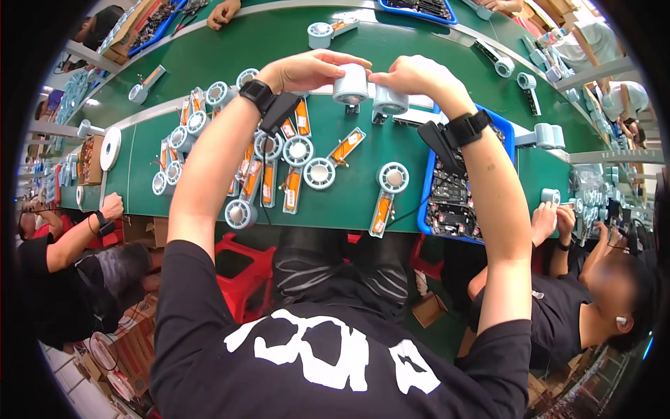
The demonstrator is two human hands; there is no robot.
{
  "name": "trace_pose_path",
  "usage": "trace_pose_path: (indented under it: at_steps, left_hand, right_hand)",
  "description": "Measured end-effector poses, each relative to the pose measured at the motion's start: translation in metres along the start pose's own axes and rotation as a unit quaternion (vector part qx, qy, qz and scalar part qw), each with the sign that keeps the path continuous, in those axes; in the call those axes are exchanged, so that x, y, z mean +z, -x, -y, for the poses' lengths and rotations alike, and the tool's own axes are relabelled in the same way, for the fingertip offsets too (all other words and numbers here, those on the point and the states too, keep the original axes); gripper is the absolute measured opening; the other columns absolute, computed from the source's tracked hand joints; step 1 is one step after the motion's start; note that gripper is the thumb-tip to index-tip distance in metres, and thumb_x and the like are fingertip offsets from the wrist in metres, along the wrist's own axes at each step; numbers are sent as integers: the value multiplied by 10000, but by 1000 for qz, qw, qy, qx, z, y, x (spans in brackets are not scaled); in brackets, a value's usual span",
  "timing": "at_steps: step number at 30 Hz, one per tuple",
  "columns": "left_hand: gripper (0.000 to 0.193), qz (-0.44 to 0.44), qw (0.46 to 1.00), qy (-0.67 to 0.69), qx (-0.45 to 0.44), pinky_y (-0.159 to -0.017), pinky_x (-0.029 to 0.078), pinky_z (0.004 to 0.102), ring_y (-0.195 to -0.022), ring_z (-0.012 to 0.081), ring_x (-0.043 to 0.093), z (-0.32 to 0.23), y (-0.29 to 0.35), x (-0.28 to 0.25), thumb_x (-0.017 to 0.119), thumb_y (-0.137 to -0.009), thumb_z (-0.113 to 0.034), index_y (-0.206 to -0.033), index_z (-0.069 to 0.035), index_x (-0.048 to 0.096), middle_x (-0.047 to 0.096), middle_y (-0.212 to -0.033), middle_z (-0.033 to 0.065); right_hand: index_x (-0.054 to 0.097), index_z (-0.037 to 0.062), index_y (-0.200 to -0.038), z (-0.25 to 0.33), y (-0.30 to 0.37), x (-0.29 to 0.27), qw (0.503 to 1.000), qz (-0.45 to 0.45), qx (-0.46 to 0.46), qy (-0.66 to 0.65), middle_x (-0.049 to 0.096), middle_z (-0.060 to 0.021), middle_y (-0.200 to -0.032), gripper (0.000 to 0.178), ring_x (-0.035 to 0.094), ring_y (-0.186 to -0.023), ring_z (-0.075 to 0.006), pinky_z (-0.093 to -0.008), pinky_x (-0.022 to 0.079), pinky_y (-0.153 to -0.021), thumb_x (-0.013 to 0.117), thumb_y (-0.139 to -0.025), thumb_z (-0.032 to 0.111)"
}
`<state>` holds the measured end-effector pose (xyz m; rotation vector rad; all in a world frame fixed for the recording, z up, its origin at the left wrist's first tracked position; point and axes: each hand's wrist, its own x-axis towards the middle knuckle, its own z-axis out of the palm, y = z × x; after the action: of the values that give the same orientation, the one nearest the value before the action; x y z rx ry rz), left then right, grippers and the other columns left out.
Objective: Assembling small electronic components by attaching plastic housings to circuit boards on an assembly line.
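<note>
Left hand: fingers clamped on a pale-blue fan; right hand: fingers curled against a second fan, whether gripping it I cannot tell; nearer the body than the fingers, more fans, their orange strips bearing white labels too small to read; right of the fingers, a blue tray of black parts; beneath, a green table; beyond the fingers, a co-worker's hand
</note>
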<state>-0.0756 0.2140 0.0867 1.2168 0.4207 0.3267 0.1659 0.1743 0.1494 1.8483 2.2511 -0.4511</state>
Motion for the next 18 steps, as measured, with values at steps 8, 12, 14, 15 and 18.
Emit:
trace_pose_path:
  at_steps: [8, 12, 14, 15, 18]
  left_hand:
    - [554, -16, 997, 70, 37, -1148, 394, 375, -1321, 237, 527, 8, 3, -7, 646, -965, -164, -1461, 16, 476, 545, -1440, 162]
    - [552, -34, 996, 63, 45, -1137, 404, 378, -1318, 235, 528, 11, 4, -4, 642, -963, -173, -1458, 12, 480, 536, -1448, 161]
    - [509, -40, 996, 62, 54, -1121, 424, 370, -1287, 226, 551, 12, 2, 0, 635, -970, -193, -1421, 17, 526, 572, -1408, 149]
    - [509, -39, 996, 63, 53, -1121, 424, 370, -1287, 226, 551, 13, 2, 1, 635, -970, -193, -1421, 17, 526, 572, -1408, 149]
    - [502, -68, 994, 54, 62, -1080, 446, 362, -1228, 213, 578, 19, 2, 3, 614, -978, -235, -1406, 17, 538, 604, -1353, 125]
  right_hand:
    - [739, 70, -1103, -11, 18, 1, 997, -35, 13, -72, 732, -195, -1032, 638, 700, -980, -331, -411, 541, -873, 507, -928, 638]
    - [690, 58, -1170, -59, 38, -2, 990, -40, -77, -107, 722, -195, -1069, 491, 692, -977, -335, -400, 532, -882, 621, -922, 476]
    - [672, 59, -1196, -110, 54, 16, 988, -35, -126, -83, 721, -179, -1056, 457, 691, -960, -313, -388, 533, -871, 687, -874, 384]
    - [653, 61, -1221, -120, 60, 23, 982, -30, -179, -62, 720, -164, -1044, 467, 689, -942, -291, -375, 534, -860, 753, -827, 291]
    - [643, 52, -1225, -133, 70, 38, 982, -23, -144, -121, 713, -147, -1022, 519, 680, -926, -262, -356, 532, -853, 795, -760, 226]
